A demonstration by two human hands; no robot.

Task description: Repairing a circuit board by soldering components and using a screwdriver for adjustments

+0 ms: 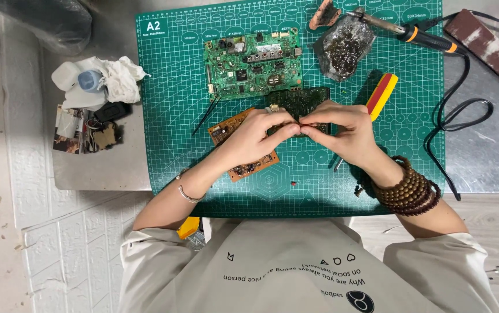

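Both hands met over the green cutting mat (168,87), fingertips pinched on something too small to identify.

Left hand (255,134) and right hand (345,130) were curled nearly closed, thumb and forefinger tips touching each other at mat centre, over the near edge of a dark green circuit board (298,99). Orange circuit board (243,168) lay partly under the left hand. Large green circuit board (253,61) sat at the mat's far side, black tweezers (206,117) just off its near-left corner. Red-yellow tool (382,93) lay right of the hands. Clear bag (345,47) at the mat's far right held dark solder debris; soldering iron (417,36) lay beside it. Off the mat's left edge: white bottle (72,81) with crumpled tissue (121,78).
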